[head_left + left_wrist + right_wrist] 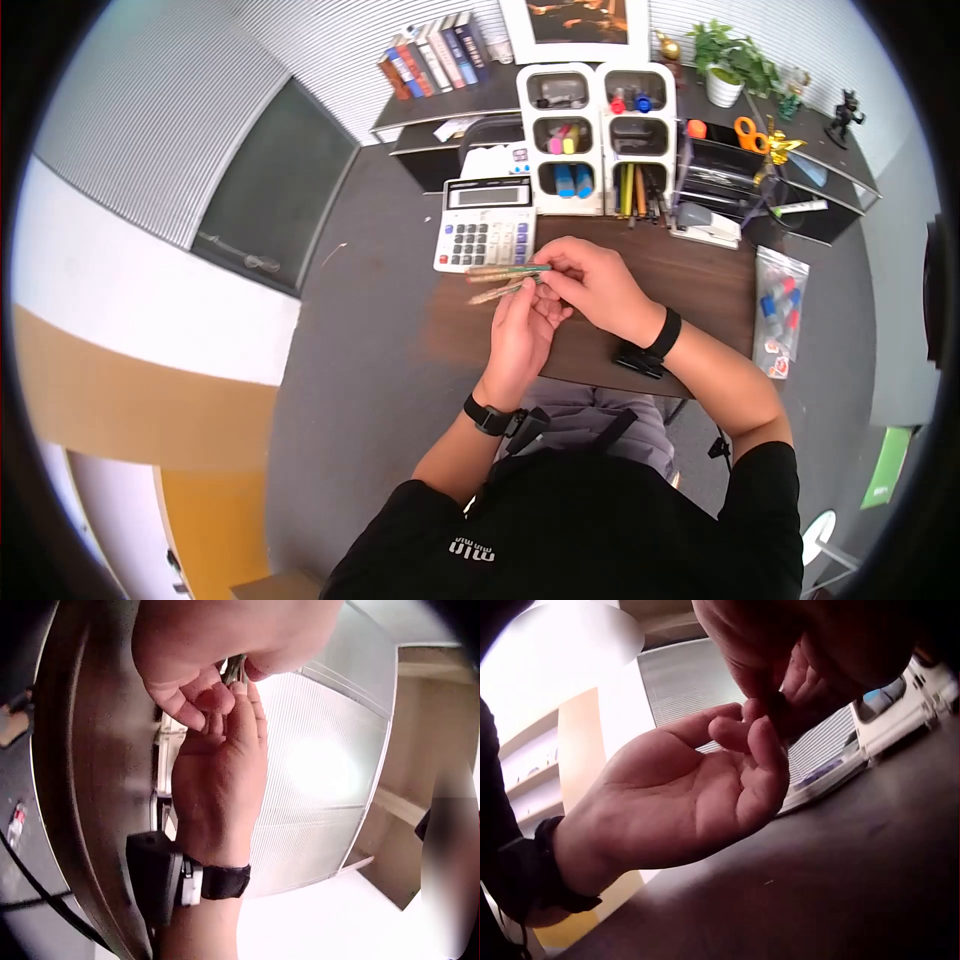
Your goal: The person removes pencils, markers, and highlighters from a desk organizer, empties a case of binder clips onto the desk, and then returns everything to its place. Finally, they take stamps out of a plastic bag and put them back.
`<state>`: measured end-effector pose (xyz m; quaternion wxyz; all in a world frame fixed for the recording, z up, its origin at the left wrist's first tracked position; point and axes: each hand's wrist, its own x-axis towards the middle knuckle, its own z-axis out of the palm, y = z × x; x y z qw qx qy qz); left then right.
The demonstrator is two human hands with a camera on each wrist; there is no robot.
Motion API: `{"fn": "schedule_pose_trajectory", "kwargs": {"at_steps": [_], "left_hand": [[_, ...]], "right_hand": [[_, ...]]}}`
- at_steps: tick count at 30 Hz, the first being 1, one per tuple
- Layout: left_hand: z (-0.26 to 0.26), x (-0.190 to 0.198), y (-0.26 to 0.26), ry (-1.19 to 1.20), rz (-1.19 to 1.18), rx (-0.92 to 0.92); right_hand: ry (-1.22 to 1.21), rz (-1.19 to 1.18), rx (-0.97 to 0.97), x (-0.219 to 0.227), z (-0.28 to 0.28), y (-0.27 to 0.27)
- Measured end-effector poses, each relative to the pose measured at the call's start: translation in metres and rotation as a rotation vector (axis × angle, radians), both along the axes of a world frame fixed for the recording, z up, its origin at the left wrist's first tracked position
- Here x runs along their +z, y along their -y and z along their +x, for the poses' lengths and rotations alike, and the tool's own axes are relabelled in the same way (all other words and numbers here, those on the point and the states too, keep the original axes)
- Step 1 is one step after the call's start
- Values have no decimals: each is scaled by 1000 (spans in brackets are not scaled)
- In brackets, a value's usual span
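Several slim, brownish pencils [492, 274] with green toward one end are held in front of the body, fanned into two groups that point left, overlapping the calculator's lower edge in the head view. My left hand [522, 328] grips them from below, thumb laid along them and the other fingers curled. From the right, my right hand [602, 288] pinches their green ends between thumb and fingers. In the left wrist view, a bit of the green ends [234, 669] shows between both hands. Fingers hide the pencils in the right wrist view.
A white calculator [487, 228] lies at the table's left edge. Behind it stand white organizers [600, 140] with pens and markers. To the right are a stapler [706, 224], a black desk rack [718, 165] and a zip bag of markers [779, 310]. A black object [638, 360] lies near the front edge.
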<state>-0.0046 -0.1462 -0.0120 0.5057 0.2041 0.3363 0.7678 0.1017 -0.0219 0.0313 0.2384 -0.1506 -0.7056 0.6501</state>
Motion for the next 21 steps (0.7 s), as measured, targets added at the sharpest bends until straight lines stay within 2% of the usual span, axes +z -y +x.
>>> {"fn": "schedule_pose_trajectory", "kwargs": {"at_steps": [1, 2, 3, 4, 5, 7, 8, 9, 10, 11, 14, 17, 18, 21], "left_hand": [[-5, 10, 3, -62, -8, 67], [-2, 21, 5, -179, -119, 174], [-8, 21, 8, -196, -137, 192], [-13, 18, 11, -388, -198, 181], [-17, 17, 11, -581, -251, 157], [-15, 17, 5, -684, -274, 164], [-14, 18, 1, -920, -323, 180], [-12, 20, -3, -1158, -366, 192], [-7, 27, -10, -1250, -341, 260], [-7, 27, -16, -1268, -341, 236], [-11, 24, -26, -1252, -446, 155], [-9, 18, -32, -1268, -397, 115], [-9, 20, -35, -1275, -472, 90], [-12, 21, -45, -1373, -466, 9]], "right_hand": [[-14, -14, 28, -8, -4, 1], [-96, -66, 67, -17, -6, 1], [-179, -123, 98, -26, -7, 1], [-166, -27, 74, -36, -9, -1], [-183, -42, 71, -44, -8, -3], [-177, -80, 35, -52, -3, -5], [-186, -91, 16, -54, 1, -8], [-143, 45, -41, -49, 5, -12], [-99, 180, -99, -44, 9, -17], [-108, 165, -121, -39, 14, -22], [-74, 398, -76, -46, 27, -37], [-6, 422, -50, -46, 37, -46], [-7, 408, -66, -40, 40, -46], [86, 242, -57, -24, 43, -42]]}}
